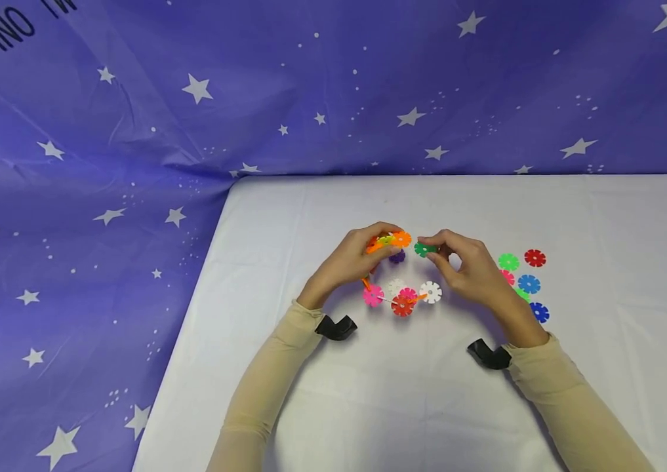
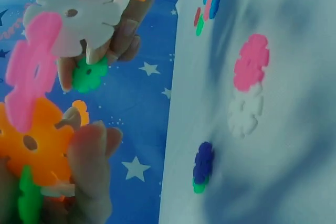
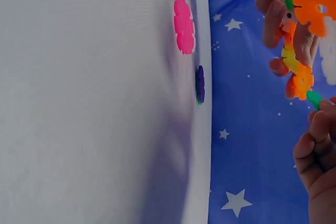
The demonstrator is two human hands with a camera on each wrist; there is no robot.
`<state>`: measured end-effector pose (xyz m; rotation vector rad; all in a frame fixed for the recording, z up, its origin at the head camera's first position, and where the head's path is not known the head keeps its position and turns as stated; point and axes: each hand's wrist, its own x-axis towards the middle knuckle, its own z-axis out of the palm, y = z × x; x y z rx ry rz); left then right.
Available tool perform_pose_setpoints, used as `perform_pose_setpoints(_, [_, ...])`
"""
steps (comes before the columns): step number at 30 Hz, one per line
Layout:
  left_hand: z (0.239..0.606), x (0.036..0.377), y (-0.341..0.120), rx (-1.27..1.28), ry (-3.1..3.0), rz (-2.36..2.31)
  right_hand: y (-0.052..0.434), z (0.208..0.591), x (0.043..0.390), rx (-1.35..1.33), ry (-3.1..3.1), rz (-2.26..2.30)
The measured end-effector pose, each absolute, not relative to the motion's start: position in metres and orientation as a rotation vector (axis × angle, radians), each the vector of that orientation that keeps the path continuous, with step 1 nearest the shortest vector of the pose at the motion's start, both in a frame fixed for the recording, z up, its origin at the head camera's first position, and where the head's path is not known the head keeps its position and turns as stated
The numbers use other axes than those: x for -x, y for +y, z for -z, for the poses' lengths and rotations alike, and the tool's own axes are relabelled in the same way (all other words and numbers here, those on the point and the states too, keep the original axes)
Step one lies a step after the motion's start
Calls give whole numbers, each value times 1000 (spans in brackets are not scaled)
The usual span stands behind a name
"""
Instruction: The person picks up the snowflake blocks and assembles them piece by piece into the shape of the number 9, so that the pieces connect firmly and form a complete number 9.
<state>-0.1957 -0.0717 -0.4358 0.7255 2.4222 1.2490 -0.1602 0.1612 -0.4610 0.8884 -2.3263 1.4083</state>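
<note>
In the head view my left hand point(image 1: 352, 257) grips a linked chain of notched plastic discs. An orange disc point(image 1: 402, 239) pokes out at the fingertips, with a yellow one behind it. The rest of the chain hangs towards me, through a pink disc point(image 1: 372, 295) and a red disc point(image 1: 402, 305) to a white disc point(image 1: 430, 292) at its far end. Between thumb and fingers, my right hand point(image 1: 475, 269) pinches a green disc point(image 1: 424, 250). Its edge faces the orange disc across a narrow gap; in the right wrist view they overlap. My left palm hides part of the chain.
Loose discs lie right of my right hand, among them a red disc point(image 1: 535, 257) and a blue disc point(image 1: 529, 283). Under the chain are a purple disc point(image 3: 200, 85), a pink disc point(image 2: 251, 62) and a white disc point(image 2: 245, 111). A starry curtain point(image 1: 333, 85) borders the white table point(image 1: 368, 406).
</note>
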Motion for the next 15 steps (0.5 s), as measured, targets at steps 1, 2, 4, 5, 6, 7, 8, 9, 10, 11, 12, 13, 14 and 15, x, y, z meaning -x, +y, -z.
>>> perform_pose_setpoints(1, [436,196,-72,-726,2424,-1249,162,461,160,-901,-2335,-1409])
perform_pose_setpoints(2, [436,196,-72,-735,2420,-1245,162,462,161,-922,-2338,-1405])
perform_pose_setpoints(4, [437,196,-71,-769,2419,-1226,162,463,161,-956,-2341,-1387])
perform_pose_setpoints(5, [437,196,-71,-791,2419,-1218,162,463,161,-966,-2339,-1372])
perform_pose_setpoints(6, [437,196,-70,-809,2421,-1210,161,463,161,-971,-2333,-1360])
perform_pose_setpoints(7, [437,195,-70,-822,2423,-1206,161,463,160,-970,-2327,-1343])
perform_pose_setpoints(8, [437,195,-70,-825,2424,-1205,160,464,160,-962,-2320,-1330])
perform_pose_setpoints(9, [436,195,-70,-820,2426,-1207,160,464,160,-947,-2314,-1318])
perform_pose_setpoints(10, [436,195,-70,-811,2426,-1212,159,464,160,-931,-2306,-1314])
perform_pose_setpoints(11, [435,194,-69,-802,2425,-1215,158,464,160,-915,-2297,-1312])
perform_pose_setpoints(12, [435,194,-69,-792,2422,-1219,158,464,160,-901,-2288,-1311])
perform_pose_setpoints(13, [434,194,-69,-788,2420,-1221,158,464,160,-888,-2280,-1313])
perform_pose_setpoints(14, [434,193,-69,-788,2419,-1222,158,465,160,-880,-2274,-1319])
perform_pose_setpoints(15, [434,193,-69,-792,2418,-1222,158,465,160,-876,-2269,-1326])
